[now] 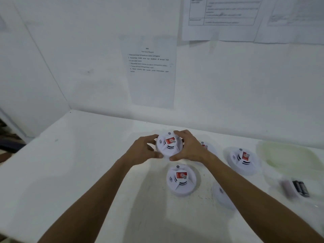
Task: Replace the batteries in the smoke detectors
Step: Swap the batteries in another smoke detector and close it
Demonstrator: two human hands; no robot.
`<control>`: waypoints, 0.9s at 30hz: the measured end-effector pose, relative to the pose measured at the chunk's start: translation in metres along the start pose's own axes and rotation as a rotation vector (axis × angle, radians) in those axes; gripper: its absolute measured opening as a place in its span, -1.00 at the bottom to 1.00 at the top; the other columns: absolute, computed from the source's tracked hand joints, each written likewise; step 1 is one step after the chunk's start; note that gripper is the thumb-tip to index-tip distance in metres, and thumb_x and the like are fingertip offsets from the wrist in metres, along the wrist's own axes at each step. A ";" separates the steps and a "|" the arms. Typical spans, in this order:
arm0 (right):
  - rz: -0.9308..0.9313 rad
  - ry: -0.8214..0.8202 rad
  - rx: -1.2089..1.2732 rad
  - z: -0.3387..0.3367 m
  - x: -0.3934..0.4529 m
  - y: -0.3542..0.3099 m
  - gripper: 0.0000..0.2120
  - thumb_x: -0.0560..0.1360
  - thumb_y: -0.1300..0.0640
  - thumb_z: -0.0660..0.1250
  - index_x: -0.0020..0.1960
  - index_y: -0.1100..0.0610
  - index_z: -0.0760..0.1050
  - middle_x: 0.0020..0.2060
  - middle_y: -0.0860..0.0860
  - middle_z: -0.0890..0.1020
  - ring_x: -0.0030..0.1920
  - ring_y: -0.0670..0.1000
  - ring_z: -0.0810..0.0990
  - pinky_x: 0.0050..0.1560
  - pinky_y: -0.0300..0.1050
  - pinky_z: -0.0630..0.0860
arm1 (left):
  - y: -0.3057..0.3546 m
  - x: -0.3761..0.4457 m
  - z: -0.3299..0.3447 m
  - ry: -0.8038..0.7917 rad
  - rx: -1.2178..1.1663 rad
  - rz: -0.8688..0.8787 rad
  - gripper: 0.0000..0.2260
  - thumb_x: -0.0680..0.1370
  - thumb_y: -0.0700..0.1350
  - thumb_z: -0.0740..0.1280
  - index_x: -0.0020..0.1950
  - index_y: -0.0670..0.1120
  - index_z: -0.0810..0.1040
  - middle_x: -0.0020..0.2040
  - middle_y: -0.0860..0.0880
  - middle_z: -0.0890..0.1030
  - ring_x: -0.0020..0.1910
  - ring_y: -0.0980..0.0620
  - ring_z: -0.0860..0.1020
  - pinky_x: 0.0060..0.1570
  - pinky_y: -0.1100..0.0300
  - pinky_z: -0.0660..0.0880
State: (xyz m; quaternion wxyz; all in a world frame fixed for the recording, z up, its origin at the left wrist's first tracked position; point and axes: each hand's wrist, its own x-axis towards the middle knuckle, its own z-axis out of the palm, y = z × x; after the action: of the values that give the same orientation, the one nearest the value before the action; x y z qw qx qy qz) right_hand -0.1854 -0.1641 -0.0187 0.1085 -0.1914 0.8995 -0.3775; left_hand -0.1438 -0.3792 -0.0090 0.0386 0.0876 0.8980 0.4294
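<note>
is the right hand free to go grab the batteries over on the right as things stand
Probably not right away. The right hand grips the held smoke detector together with the left hand. Once it lets go, the path to the batteries looks free across the table.

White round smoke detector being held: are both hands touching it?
Touching. The head view shows the left hand and right hand curled around opposite sides of the white round smoke detector.

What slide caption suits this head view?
Both hands, left hand and right hand, grip one smoke detector above the table.
</note>
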 end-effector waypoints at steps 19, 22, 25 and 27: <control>-0.080 0.068 0.393 -0.126 -0.221 0.030 -0.12 0.22 0.34 0.59 0.34 -0.10 0.21 0.13 -0.09 0.52 0.08 -0.10 0.59 -0.01 -0.12 0.63 | 0.182 -0.068 0.101 -0.147 -0.200 0.189 -0.41 0.41 -0.17 0.50 0.39 0.14 0.42 0.18 0.15 0.59 0.11 0.16 0.58 0.04 0.17 0.58; -0.079 0.093 0.462 -0.133 -0.246 0.044 -0.15 0.17 0.37 0.57 0.29 -0.01 0.22 0.07 -0.27 0.56 0.11 -0.20 0.57 -0.06 -0.18 0.58 | 0.195 -0.069 0.120 -0.247 -0.162 0.201 -0.27 0.33 -0.10 0.59 0.43 0.15 0.36 0.24 0.16 0.54 0.14 0.18 0.56 0.03 0.20 0.56; -0.091 0.123 0.527 -0.135 -0.264 0.057 -0.14 0.16 0.44 0.56 0.32 0.08 0.26 0.16 -0.16 0.56 0.19 -0.11 0.56 -0.03 -0.13 0.58 | 0.211 -0.074 0.134 -0.302 -0.213 0.202 -0.15 0.28 -0.16 0.63 0.47 0.10 0.31 0.25 0.10 0.55 0.09 0.14 0.60 0.00 0.19 0.59; -0.092 0.143 0.557 -0.136 -0.274 0.063 -0.13 0.16 0.47 0.56 0.34 0.10 0.27 0.22 -0.06 0.54 0.22 -0.05 0.55 -0.01 -0.10 0.58 | 0.219 -0.076 0.140 -0.292 -0.240 0.203 -0.13 0.25 -0.19 0.64 0.47 0.08 0.32 0.22 0.07 0.57 0.03 0.12 0.63 -0.03 0.18 0.60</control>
State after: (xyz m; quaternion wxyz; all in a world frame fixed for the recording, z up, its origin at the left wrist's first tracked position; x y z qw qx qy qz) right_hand -0.0008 0.0796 0.0443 0.0759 -0.1676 0.7570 -0.6270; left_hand -0.0219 -0.1517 0.0723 0.1348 0.2338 0.8118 0.5178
